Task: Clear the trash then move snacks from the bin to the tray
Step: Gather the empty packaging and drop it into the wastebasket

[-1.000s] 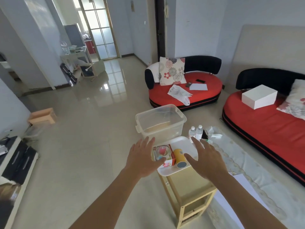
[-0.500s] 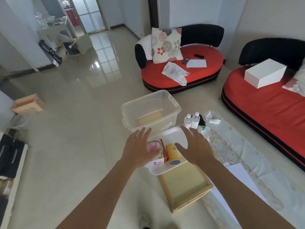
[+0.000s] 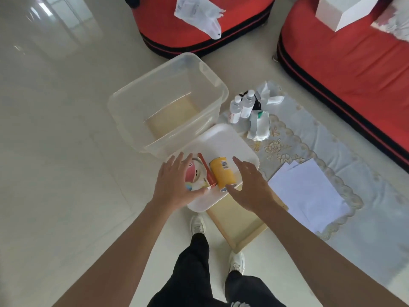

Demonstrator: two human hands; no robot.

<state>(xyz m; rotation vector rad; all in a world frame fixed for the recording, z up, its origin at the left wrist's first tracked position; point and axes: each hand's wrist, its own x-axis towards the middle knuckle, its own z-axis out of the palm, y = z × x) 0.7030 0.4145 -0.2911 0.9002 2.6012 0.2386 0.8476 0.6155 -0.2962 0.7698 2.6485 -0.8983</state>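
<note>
Your left hand (image 3: 174,185) is spread, fingers loose over the pink snack box (image 3: 197,176); your right hand (image 3: 250,185) is splayed just beside the yellow can (image 3: 222,173), gripping nothing. Both snacks lie between your fingers on the white tray (image 3: 223,142). The tray overhangs the wooden stool (image 3: 241,220) beneath your palms; press down carelessly and it may tip, rolling the can off. Beyond your fingertips, the clear bin (image 3: 168,103) looks empty.
</note>
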